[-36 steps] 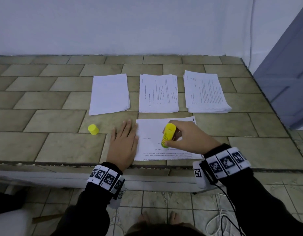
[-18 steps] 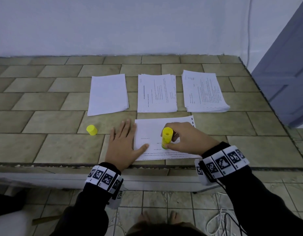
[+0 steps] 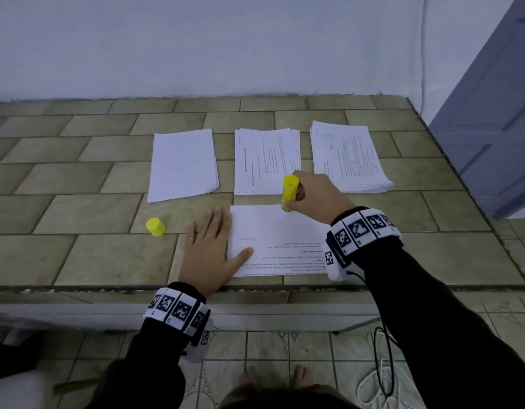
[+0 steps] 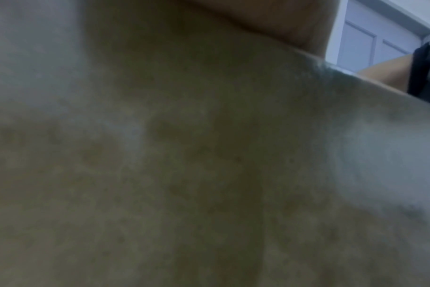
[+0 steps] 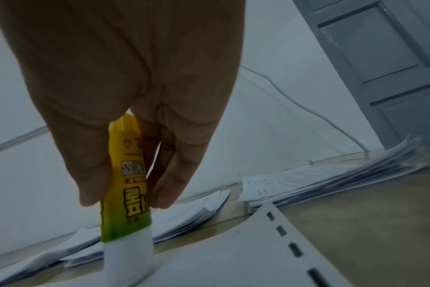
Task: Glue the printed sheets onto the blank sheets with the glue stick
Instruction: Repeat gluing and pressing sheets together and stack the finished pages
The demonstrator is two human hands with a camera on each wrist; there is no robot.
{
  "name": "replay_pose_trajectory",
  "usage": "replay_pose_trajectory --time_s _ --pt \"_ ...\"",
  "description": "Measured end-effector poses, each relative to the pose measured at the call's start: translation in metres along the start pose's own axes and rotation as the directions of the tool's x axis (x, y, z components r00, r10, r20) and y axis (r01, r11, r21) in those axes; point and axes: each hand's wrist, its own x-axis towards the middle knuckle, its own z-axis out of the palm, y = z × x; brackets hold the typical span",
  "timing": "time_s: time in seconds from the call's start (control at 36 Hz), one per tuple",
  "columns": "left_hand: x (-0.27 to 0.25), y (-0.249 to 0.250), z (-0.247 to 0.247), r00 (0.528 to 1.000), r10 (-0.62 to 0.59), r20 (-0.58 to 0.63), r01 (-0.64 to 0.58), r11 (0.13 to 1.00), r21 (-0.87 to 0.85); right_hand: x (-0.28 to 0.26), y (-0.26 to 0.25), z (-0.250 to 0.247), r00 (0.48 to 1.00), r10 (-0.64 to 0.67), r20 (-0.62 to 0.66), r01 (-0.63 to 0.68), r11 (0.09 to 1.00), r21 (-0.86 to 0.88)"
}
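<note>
A printed sheet (image 3: 273, 234) lies near the front edge of the tiled counter, its text along the near side. My right hand (image 3: 311, 196) grips the yellow glue stick (image 3: 289, 191) upright, its white tip (image 5: 129, 258) pressed on the sheet's far edge. My left hand (image 3: 209, 252) rests flat at the sheet's left edge, thumb on the paper. Behind lie a blank stack (image 3: 183, 163) and two printed stacks (image 3: 267, 160), (image 3: 348, 156). The yellow cap (image 3: 155, 226) stands to the left. The left wrist view is a blur of counter surface.
The tiled counter (image 3: 63, 178) ends at a front edge by my wrists and a right edge near a grey door (image 3: 497, 113). A white wall backs it. Cables (image 3: 379, 379) lie on the floor at lower right.
My right hand has carried the glue stick from the middle of the sheet up to its far edge. The left thumb has spread onto the paper.
</note>
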Motion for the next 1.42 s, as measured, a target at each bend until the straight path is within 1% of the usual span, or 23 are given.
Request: replay_pose_trajectory --time_s 0.14,0.25,0.31,0.39,0.5,0.69,0.83,0.97,1.08,1.17,1.31,1.42 --pt "0.0 0.0 0.0 1.0 -0.003 -0.009 0.003 0.999 -0.034 -0.022 0.008 -0.009 0.999 0.014 -0.05 -0.008 0.994 0.109" --pt "-0.001 -0.001 0.001 1.0 0.003 -0.013 -0.003 1.0 -0.026 -0.045 0.019 -0.016 0.999 -0.049 0.015 0.047 0.989 0.143" --pt "-0.001 -0.001 0.001 1.0 0.003 -0.015 -0.004 1.0 -0.02 -0.054 0.024 -0.018 0.998 -0.064 0.016 0.061 0.984 0.166" --pt "-0.001 0.0 0.0 1.0 0.003 -0.015 -0.003 1.0 -0.015 -0.068 0.03 -0.023 0.997 -0.07 0.01 0.068 0.985 0.157" --pt "-0.001 0.0 0.0 1.0 0.007 -0.024 -0.007 1.0 -0.004 -0.083 0.034 -0.028 0.994 -0.105 0.035 0.1 0.985 0.137" --pt "-0.001 -0.001 0.003 0.999 0.013 -0.037 -0.013 1.0 -0.004 -0.097 0.035 -0.031 0.984 -0.12 0.129 0.107 0.989 0.103" --pt "0.0 0.001 0.003 1.0 0.014 -0.027 -0.013 1.0 0.007 -0.088 0.035 -0.033 0.984 -0.104 0.145 0.102 0.995 0.025" --pt "0.0 0.001 0.003 1.0 0.016 -0.017 -0.016 1.0 0.002 -0.065 0.04 -0.039 0.992 -0.078 0.096 0.077 0.997 0.012" --pt "-0.001 0.001 0.003 1.0 0.015 -0.016 -0.015 1.0 0.017 -0.04 0.047 -0.044 0.998 -0.057 0.027 0.057 0.998 -0.009" --pt "-0.001 0.001 0.002 1.0 0.01 -0.006 -0.01 1.0 0.024 -0.026 0.049 -0.046 1.0 -0.027 -0.002 0.027 0.999 0.031" --pt "-0.001 0.001 0.002 1.0 0.004 0.003 -0.004 1.0 0.031 -0.014 0.046 -0.044 0.999 -0.019 -0.031 0.019 1.0 -0.004" --pt "-0.001 0.0 0.002 1.0 0.008 0.0 -0.008 1.0 0.017 -0.015 0.044 -0.045 0.999 0.024 -0.042 -0.026 0.999 -0.033"
